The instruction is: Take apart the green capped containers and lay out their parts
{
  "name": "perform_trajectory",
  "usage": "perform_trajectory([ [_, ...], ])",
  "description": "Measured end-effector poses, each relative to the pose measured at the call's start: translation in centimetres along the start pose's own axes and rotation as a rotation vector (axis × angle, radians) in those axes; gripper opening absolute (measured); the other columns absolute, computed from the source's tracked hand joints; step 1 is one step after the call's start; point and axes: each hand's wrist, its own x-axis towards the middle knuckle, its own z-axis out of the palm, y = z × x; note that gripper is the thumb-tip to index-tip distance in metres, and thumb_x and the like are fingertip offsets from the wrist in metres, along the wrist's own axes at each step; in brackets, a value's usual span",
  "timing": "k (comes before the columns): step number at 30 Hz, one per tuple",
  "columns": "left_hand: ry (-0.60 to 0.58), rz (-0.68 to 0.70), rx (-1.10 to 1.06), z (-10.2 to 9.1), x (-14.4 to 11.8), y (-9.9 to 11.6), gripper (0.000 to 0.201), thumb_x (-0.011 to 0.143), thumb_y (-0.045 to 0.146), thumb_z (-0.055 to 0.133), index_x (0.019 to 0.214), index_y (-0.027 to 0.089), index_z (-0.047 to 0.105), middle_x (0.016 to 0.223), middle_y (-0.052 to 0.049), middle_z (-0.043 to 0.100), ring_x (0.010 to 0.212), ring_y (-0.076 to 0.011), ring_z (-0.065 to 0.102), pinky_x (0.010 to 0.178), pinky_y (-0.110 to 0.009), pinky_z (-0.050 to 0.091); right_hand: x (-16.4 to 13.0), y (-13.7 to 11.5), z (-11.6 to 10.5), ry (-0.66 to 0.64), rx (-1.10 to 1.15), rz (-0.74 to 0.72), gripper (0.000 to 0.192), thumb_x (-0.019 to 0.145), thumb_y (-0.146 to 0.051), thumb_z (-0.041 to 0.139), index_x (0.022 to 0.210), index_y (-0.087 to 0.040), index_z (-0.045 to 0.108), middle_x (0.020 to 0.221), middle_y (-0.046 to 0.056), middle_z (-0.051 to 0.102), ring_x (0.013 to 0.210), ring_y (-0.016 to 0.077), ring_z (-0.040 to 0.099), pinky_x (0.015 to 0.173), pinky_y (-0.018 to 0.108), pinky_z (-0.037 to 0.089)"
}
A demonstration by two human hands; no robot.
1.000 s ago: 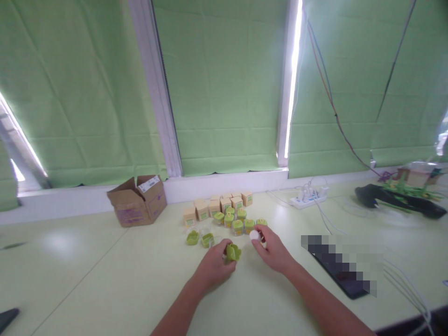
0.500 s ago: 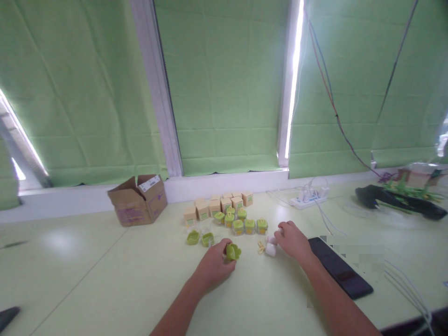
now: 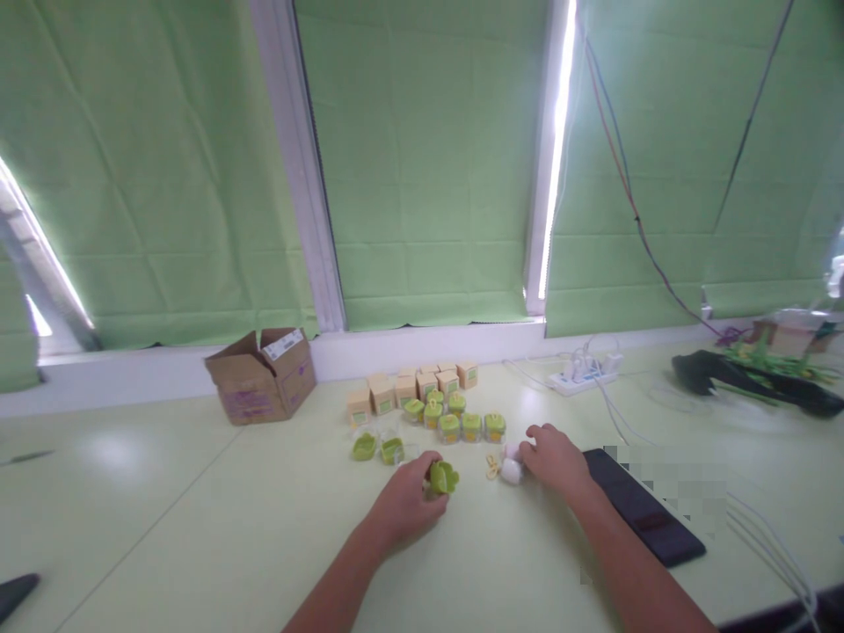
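Nearest the camera: two bare forearms reaching forward over a pale green table [image 3: 198, 527].

Left hand [image 3: 403, 503]: fingers curled around a green flower-shaped lid [image 3: 444, 477], held at the fingertips just above the table surface, right of the knuckles.

Right hand [image 3: 555, 457]: resting on the table, fingers bent onto small white pieces [image 3: 511, 468]; closed on them or merely touching, cannot tell. Small yellow piece [image 3: 491, 465] lying just left of the white ones, flat on the table.

Right of the right forearm: dark flat device [image 3: 650, 519], lying aslant, partly blurred at its far end. White cables [image 3: 771, 536] trailing beyond it toward the table edge.

Just past the left hand: two loose green lids [image 3: 375, 448] side by side on the table.

Further back: row of small jars with green lids [image 3: 462, 422], standing upright, close together. Behind them, cluster of small tan boxes [image 3: 409, 387], touching one another.

Left of the boxes, well apart: open cardboard box [image 3: 260, 378], flaps up, near the window sill.

Far right: white power strip [image 3: 584, 374] with plugs in it; dark tray with green items [image 3: 758, 378] beyond.

Background: green blinds [image 3: 428, 176] drawn over the windows, bright strips at the gaps.
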Motion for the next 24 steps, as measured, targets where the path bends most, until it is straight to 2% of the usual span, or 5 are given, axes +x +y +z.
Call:
perform_trajectory([
  [3, -0.016, 0.021, -0.002, 0.1, -0.2, 0.2, 0.034, 0.072, 0.021, 0.060, 0.106, 0.023, 0.056, 0.090, -0.002, 0.063, 0.078, -0.0167, 0.056, 0.068, -0.024, 0.044, -0.7, -1.5, -0.6, 0.103, 0.114, -0.204, 0.021, 0.086, -0.025, 0.044, 0.089, -0.018, 0.064, 0.083, 0.007, 0.061, 0.080, 0.0180, 0.057, 0.070, 0.027, 0.040],
  [7, -0.007, 0.069, -0.010, 0.6, -0.4, 0.2, 0.042, 0.070, 0.022, 0.063, 0.112, 0.024, 0.057, 0.104, -0.004, 0.064, 0.087, -0.0193, 0.058, 0.078, -0.027, 0.045, -2.4, -4.5, -1.2, 0.023, 0.278, -0.542, 0.023, 0.089, -0.024, 0.041, 0.085, -0.021, 0.063, 0.075, 0.002, 0.061, 0.070, 0.0146, 0.055, 0.066, 0.025, 0.039],
  [10, -0.008, 0.116, -0.035, 1.2, -0.4, 0.1, 0.049, 0.069, 0.020, 0.064, 0.117, 0.024, 0.056, 0.108, -0.004, 0.064, 0.089, -0.0190, 0.059, 0.085, -0.029, 0.045, -3.5, -6.2, -1.0, -0.027, 0.308, -0.711, 0.022, 0.088, -0.021, 0.044, 0.076, -0.021, 0.063, 0.068, 0.001, 0.059, 0.067, 0.0135, 0.054, 0.064, 0.023, 0.037],
  [18, 0.011, 0.122, -0.043, 1.7, -0.1, 0.2, 0.050, 0.069, 0.019, 0.065, 0.118, 0.023, 0.057, 0.100, -0.004, 0.065, 0.079, -0.0173, 0.058, 0.083, -0.030, 0.046, -3.6, -6.5, -0.1, -0.018, 0.285, -0.779, 0.017, 0.087, -0.028, 0.053, 0.081, -0.023, 0.068, 0.069, 0.000, 0.054, 0.064, 0.0117, 0.052, 0.060, 0.022, 0.035],
  [24, 0.026, 0.154, -0.030, 1.9, -0.1, 0.1, 0.050, 0.068, 0.020, 0.068, 0.117, 0.023, 0.058, 0.093, -0.004, 0.064, 0.078, -0.0169, 0.058, 0.080, -0.029, 0.046, -3.7, -6.9, 0.7, 0.013, 0.265, -0.780, 0.011, 0.081, -0.028, 0.061, 0.073, -0.022, 0.066, 0.068, -0.001, 0.051, 0.066, 0.0122, 0.050, 0.059, 0.022, 0.033],
])
